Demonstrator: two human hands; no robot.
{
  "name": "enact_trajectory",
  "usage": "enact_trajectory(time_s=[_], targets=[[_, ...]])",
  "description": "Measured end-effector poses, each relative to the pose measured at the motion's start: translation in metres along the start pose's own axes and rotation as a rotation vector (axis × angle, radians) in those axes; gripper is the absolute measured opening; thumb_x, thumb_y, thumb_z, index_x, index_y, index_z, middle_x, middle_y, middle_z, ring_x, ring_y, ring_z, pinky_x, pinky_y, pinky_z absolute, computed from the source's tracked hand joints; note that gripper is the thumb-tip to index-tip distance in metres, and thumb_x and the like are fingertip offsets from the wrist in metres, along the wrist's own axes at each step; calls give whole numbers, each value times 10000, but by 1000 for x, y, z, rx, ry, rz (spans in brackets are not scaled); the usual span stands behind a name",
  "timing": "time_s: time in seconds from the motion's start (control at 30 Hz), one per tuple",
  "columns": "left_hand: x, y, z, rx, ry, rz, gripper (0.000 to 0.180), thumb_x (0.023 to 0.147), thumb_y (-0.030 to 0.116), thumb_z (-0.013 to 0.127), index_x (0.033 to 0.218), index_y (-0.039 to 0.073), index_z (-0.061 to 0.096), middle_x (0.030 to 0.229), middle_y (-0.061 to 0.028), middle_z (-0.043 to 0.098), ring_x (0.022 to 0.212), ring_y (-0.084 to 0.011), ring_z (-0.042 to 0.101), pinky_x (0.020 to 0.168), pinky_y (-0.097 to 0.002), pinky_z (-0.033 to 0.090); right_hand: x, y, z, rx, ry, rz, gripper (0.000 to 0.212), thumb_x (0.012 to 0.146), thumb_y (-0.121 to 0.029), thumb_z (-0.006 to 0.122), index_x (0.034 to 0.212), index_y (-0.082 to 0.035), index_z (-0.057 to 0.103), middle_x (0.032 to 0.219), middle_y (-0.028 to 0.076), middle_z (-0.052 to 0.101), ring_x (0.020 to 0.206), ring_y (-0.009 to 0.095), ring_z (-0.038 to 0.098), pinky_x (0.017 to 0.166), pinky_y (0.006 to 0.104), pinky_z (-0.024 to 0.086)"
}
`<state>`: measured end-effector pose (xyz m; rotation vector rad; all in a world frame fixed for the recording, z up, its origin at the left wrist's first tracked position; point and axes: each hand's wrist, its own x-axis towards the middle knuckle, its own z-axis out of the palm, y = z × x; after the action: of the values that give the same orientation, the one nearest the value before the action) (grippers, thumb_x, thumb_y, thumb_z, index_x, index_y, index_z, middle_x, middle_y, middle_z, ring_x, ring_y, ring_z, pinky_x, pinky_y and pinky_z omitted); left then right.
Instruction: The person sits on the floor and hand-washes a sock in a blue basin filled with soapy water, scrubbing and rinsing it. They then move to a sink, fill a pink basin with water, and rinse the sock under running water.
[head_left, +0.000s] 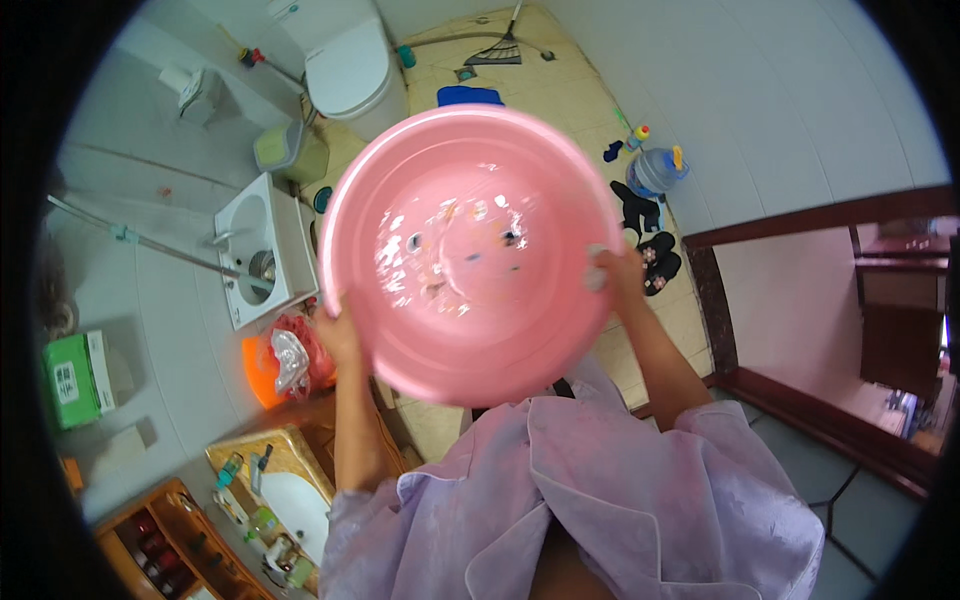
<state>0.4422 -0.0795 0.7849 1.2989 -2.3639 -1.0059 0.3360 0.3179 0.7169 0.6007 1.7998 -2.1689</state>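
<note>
You hold a large round pink plastic basin (pixel 470 255) up in front of your chest, its inside facing you, and it hides most of the floor behind it. Your left hand (pixel 338 335) grips the lower left rim with the fingers curled behind it, so you cannot tell how they lie. Your right hand (pixel 612 272) clamps the right rim, the thumb pressed on the inner wall.

Just left of the basin stands a small white wash sink (pixel 262 250), and below it an orange bucket (pixel 262 372) holding plastic bags. On the right, dark slippers (pixel 655 262) and a clear water jug (pixel 655 172) lie by the wall. Behind the basin stands a white toilet (pixel 350 65), with open tile floor to its right.
</note>
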Motion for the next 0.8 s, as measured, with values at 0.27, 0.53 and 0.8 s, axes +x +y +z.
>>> enact_trajectory(time_s=[0.27,0.53,0.8], targets=[[-60,105,192,-205,-131,114,384,763,392,653,812,18,578,689,-141,605,620,-253,588,589,-361,460,51,-93,-182,-142,230,-213,312,673,-36,505,958,41,606,866,84,612,746,169,584,678,280,468],[-185,197,309,-318,-395,-66,397,784,400,615,786,6,566,655,-151,593,610,-267,586,582,-365,454,75,-155,-356,-266,475,-207,171,643,-6,511,808,17,550,769,73,581,637,165,562,583,278,474],[-241,253,355,-441,-515,-50,420,783,407,594,804,-10,554,688,-182,602,660,-295,602,623,-375,462,84,-187,-439,-270,494,-138,237,642,-14,505,865,40,564,789,89,584,661,182,573,602,293,483]])
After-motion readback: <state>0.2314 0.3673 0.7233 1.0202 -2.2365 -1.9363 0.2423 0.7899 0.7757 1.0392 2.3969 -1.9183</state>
